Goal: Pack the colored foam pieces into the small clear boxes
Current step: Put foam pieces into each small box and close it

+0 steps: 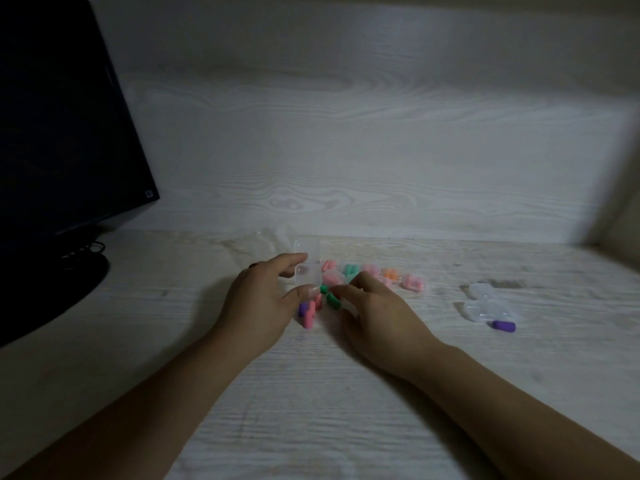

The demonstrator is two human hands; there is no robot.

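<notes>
My left hand (263, 299) grips a small clear box (307, 273) with its lid up, held just above the table. My right hand (374, 306) pinches a green foam piece (324, 289) at the fingertips, right beside the box. Another green piece (333, 301) lies below it. Loose pink pieces (309, 315) and a purple piece (303, 308) lie under my left thumb. Behind my hands runs a row of small clear boxes with foam inside: pink (329, 265), green (350, 270), orange (390, 273), pink (412, 283).
Empty clear boxes (488, 304) lie at the right with a purple foam piece (504, 326) beside them. A dark monitor (59, 133) on its stand occupies the left. A white wood-grain wall rises behind the table. A crumpled clear bag (277, 237) lies at the back.
</notes>
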